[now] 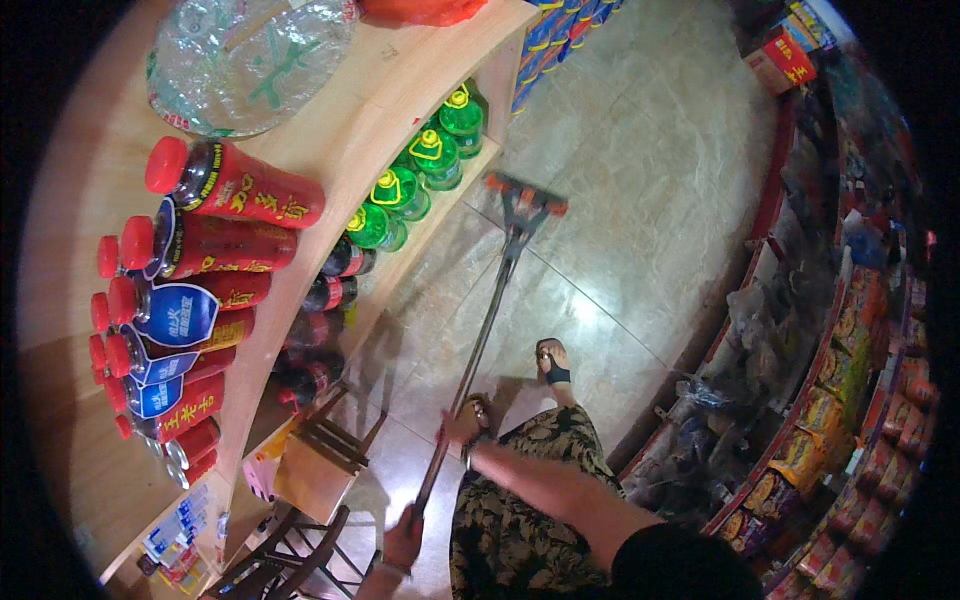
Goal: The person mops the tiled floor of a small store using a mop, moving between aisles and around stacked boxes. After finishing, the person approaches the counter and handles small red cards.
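Note:
A mop (480, 330) with a long metal pole slants across the floor. Its wide dark head (525, 196) with orange parts rests on the tiles beside the low shelf. My right hand (460, 433) is closed around the middle part of the pole, with a band at the wrist. Nearer the pole's upper end, my left hand (403, 538) grips it too, at the bottom of the view. Both feet, in open sandals (553, 361), stand on the tiles to the right of the pole.
Left, a wooden counter (390, 56) holds red-capped drink bottles (255, 187); green bottles (401, 191) and dark bottles (326, 292) stand below. A wooden stool (319, 465) is near my left hand. Right, shelves hold packaged goods (802, 442). A red carton (784, 64) sits at upper right.

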`<state>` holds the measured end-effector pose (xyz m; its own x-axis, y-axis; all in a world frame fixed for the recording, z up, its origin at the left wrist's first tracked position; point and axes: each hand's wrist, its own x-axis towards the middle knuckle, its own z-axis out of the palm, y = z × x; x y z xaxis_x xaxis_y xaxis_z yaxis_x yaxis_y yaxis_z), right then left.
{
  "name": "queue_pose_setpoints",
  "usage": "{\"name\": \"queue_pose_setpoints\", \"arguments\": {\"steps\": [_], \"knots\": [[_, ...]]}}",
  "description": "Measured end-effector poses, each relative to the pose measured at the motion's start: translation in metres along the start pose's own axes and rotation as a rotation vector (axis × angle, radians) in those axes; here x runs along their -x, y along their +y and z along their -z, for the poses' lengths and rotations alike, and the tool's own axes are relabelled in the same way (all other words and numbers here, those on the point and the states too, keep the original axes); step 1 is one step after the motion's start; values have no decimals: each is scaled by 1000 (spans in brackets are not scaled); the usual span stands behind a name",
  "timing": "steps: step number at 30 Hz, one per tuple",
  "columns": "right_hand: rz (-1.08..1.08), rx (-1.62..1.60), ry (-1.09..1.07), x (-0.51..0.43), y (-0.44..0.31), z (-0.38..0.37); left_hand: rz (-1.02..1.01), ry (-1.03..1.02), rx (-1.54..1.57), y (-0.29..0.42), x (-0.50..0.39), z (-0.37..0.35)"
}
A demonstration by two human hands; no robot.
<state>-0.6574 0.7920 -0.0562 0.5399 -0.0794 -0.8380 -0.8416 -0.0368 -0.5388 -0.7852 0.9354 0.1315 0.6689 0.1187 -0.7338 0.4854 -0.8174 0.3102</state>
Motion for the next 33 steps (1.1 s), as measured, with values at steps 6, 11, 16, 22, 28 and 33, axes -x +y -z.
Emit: {"name": "queue_pose_setpoints", "arguments": {"steps": [6,11,16,22,28,33], "knots": [[-115,-386,97,-158,-150,132,-220,38,374,182,-159,-6],[-58,-120,175,-172,-147,192,-275,56,358,222,-161,-57],[9,162,213,-44,-15,103,106,-270,383,103,-30,-63],[-380,-253,-279,159,141,-9,320,-309,48,-37,120,-24],[-297,-653,-98,102,117,-2,12,-189,-63,-21,91,3],[-35,-336,397,-88,-22,156,-176,-241,62,152,-85,-47]]}}
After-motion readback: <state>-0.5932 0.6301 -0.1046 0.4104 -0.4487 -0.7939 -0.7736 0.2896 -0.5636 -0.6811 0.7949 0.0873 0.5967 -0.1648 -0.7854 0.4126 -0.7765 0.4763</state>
